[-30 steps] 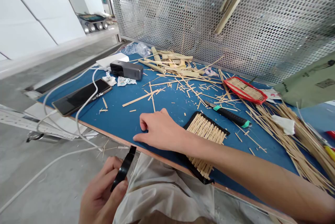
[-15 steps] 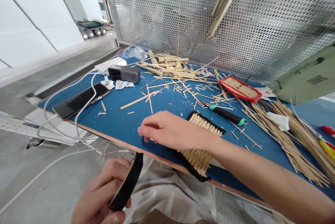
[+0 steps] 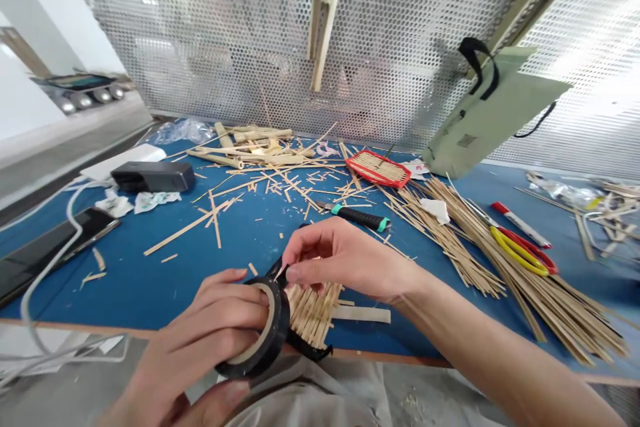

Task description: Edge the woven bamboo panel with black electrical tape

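Note:
A roll of black tape (image 3: 283, 320) is in my left hand (image 3: 210, 334), with fingers through and around its ring. My right hand (image 3: 345, 257) pinches the tape's loose end just above the roll. Below and behind both hands, a woven panel of thin bamboo strips (image 3: 316, 314) with black-taped edges lies at the table's front edge, partly hidden by my right hand. A flat pale strip (image 3: 363, 314) lies to its right. Beyond my right hand rests a black and teal utility knife (image 3: 361, 216).
A red-edged woven piece (image 3: 379, 168), long bamboo strips (image 3: 540, 300), yellow-red scissors (image 3: 523, 250) and a marker (image 3: 521, 224) lie right. A green bag (image 3: 480, 120) stands behind. Scraps lie mid-table; a black device (image 3: 153, 176) and phone (image 3: 55, 254) are left.
The view has swung to the right. My left hand has brought the tape roll up to the woven panel, and my right hand has come to the tape's end.

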The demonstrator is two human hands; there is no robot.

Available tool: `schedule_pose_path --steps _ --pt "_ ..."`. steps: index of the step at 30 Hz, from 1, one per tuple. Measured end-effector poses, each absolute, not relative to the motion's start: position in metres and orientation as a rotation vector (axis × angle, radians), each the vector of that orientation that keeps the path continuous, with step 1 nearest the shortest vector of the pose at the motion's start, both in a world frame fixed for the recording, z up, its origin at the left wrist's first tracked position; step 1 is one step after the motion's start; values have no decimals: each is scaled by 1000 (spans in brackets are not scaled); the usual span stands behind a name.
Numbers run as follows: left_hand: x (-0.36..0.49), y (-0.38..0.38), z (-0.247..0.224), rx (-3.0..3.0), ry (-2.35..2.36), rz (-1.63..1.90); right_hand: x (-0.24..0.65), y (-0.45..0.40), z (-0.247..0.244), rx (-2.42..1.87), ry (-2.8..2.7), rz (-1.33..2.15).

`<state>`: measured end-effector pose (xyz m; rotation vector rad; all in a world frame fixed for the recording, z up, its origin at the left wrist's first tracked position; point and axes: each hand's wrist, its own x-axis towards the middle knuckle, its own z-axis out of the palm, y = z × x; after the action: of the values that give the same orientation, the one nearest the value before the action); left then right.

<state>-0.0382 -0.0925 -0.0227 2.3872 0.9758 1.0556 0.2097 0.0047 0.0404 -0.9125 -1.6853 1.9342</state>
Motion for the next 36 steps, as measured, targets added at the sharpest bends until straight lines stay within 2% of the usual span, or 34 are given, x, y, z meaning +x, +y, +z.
schedule_pose_path --steps 6,10,16,20,24,30,36 --pt "-4 -44 -12 2375 1016 1076 238 11 28 -1050 -1669 1281" --pt "20 -1 1 2446 1147 1010 255 30 16 -1157 -1621 1097" --pt "51 50 4 2698 1418 636 282 57 0 -1279 -1725 878" --pt "60 61 -7 2770 1511 408 285 61 -17 -1318 -1816 722" --pt "57 61 -17 2836 1526 327 278 58 -26 -1269 -1984 592" --pt "56 60 -21 2778 1582 474 266 47 -20 -1170 -2010 592" --pt "58 65 -14 2537 1100 976 258 41 -9 -1074 -2092 442"
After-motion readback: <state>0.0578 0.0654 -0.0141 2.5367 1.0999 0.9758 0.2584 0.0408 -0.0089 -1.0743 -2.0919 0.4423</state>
